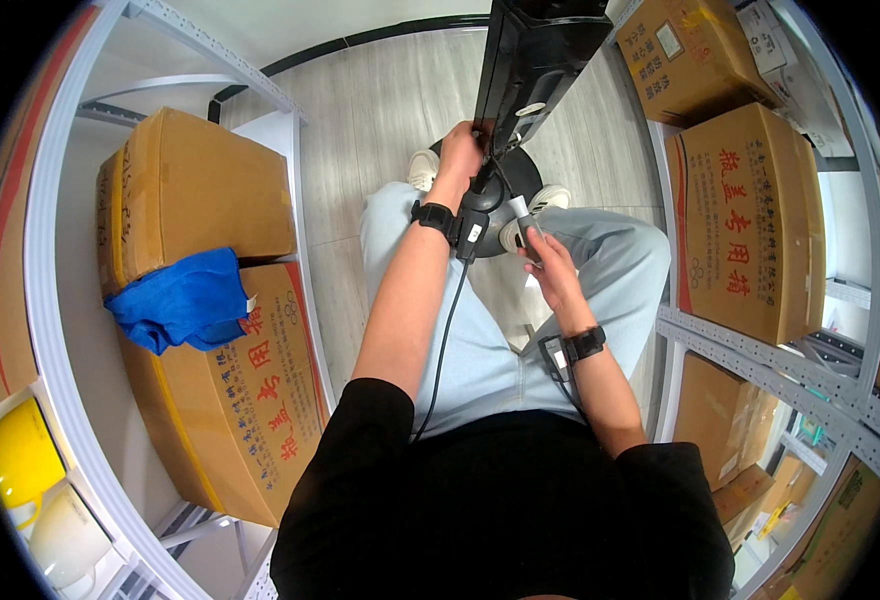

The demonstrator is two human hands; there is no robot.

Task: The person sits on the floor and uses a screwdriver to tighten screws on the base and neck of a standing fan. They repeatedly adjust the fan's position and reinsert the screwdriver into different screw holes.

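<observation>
A tall black upright appliance (530,50) stands on a round black base (520,175) between my feet, with a cord along its side. My left hand (460,155) is closed on its lower part near the neck, fingers partly hidden. My right hand (550,260) grips a slim grey tool (530,240) with a white upper end, held just right of the neck; its tip is hard to make out. Both wrists wear black straps with small devices and cables.
Metal shelving (290,110) on both sides holds large cardboard boxes (730,230). A blue cloth (175,300) lies on the left boxes, and yellow and white mugs (25,450) sit at lower left. A wall with dark skirting runs behind the appliance. My bent legs flank the base.
</observation>
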